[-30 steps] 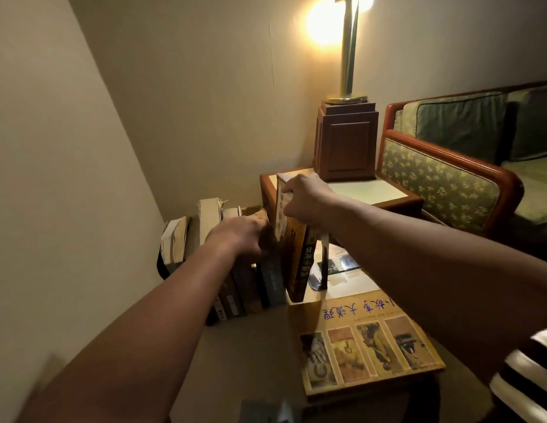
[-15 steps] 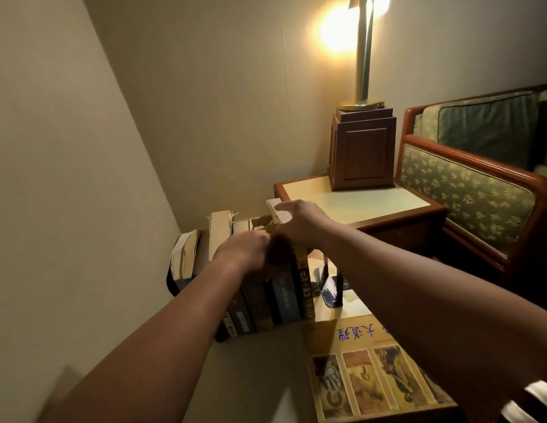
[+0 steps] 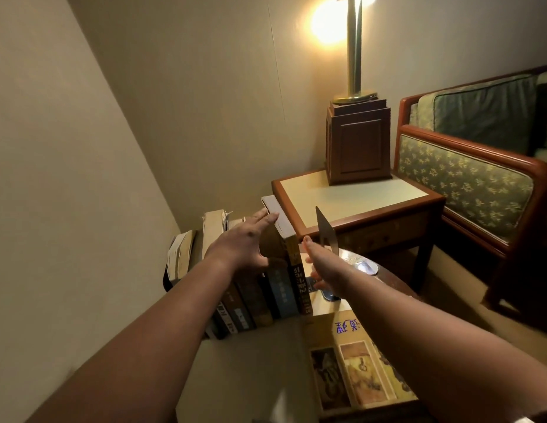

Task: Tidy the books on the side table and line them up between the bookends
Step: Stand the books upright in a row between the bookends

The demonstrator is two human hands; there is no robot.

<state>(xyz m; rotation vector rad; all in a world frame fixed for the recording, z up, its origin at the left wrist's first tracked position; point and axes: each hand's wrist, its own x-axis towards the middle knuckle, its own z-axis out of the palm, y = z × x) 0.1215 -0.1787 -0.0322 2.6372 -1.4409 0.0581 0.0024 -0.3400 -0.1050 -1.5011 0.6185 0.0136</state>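
A row of upright books (image 3: 260, 303) stands on the side table (image 3: 250, 380), spines toward me. Its rightmost book is the tall yellow-spined book (image 3: 300, 282). My left hand (image 3: 241, 242) lies on top of the row with straight fingers reaching the tall book's upper edge. My right hand (image 3: 319, 265) sits in the gap just right of that book, fingers loose toward its cover and holding nothing. Directly behind this hand rises the metal bookend (image 3: 325, 232). A dark bookend (image 3: 166, 280) closes the left end. A large picture-cover book (image 3: 357, 374) lies flat at the near right.
The wall runs close along the left of the row. Behind stands a wooden end table (image 3: 351, 199) carrying a lamp on a square wooden base (image 3: 357, 141). A green patterned sofa with a wooden frame (image 3: 467, 184) fills the right side.
The tall yellow-spined book went down into the right end of the row and my right hand let go of it. My left hand opened flat on the book tops.
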